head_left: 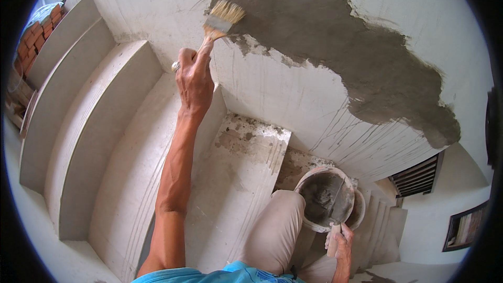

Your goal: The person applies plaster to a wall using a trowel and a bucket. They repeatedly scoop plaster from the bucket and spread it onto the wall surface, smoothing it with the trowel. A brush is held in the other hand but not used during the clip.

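My left hand (195, 81) is raised to the white wall and closed round the handle of a wide paintbrush (224, 17). The brush's pale bristles touch the left end of a large patch of wet grey mortar (335, 36). Lower down on the right, my right hand (343, 242) grips the pale wooden handle of a trowel (333, 235). Its thin blade, seen nearly edge-on, lies across the mouth of a round bucket (306, 223) that holds grey mortar (326, 195). My bent knee (277, 217) is beside the bucket.
Concrete stairs (112, 89) climb to the left and go down at the right (380, 230). Red bricks (39, 42) are stacked at the far left. A second container (359, 210) sits partly behind the bucket. Grey drips run down the wall; a dark slatted vent (417, 176) is at the right.
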Demonstrator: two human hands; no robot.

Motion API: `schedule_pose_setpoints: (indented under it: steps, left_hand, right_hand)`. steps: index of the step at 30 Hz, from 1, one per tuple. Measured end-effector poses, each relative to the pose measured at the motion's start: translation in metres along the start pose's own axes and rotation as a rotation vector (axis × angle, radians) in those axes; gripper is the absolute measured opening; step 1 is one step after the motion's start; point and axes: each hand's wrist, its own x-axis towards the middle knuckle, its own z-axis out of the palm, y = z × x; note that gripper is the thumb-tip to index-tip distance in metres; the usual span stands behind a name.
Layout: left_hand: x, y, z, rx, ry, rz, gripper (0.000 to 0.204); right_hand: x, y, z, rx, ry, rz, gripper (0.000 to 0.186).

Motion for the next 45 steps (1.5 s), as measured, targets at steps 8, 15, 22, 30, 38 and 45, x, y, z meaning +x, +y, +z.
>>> schedule_pose_setpoints:
  steps: [8, 15, 22, 30, 38, 45]
  left_hand:
    - [0.025, 0.012, -0.003, -0.086, 0.151, 0.032, 0.046]
    - [0.008, 0.008, 0.004, -0.041, 0.016, 0.008, 0.042]
    - [0.017, 0.018, -0.017, -0.057, 0.066, 0.05, 0.048]
    - [0.032, 0.022, -0.006, -0.127, -0.018, 0.102, 0.049]
    - [0.033, 0.018, -0.031, 0.005, 0.056, 0.071, 0.049]
    - [0.042, 0.019, -0.006, 0.01, 0.035, 0.173, 0.05]
  right_hand:
    - [-0.001, 0.0, -0.001, -0.012, 0.02, -0.032, 0.05]
    - [0.001, 0.002, 0.0, 0.004, -0.016, -0.034, 0.055]
    - [0.001, 0.001, 0.002, -0.013, 0.004, -0.031, 0.056]
    - [0.006, 0.0, 0.003, -0.006, 0.008, 0.028, 0.049]
    - [0.003, 0.003, 0.002, 0.028, 0.005, 0.028, 0.05]
    - [0.005, -0.005, 0.011, 0.001, -0.012, 0.01, 0.053]
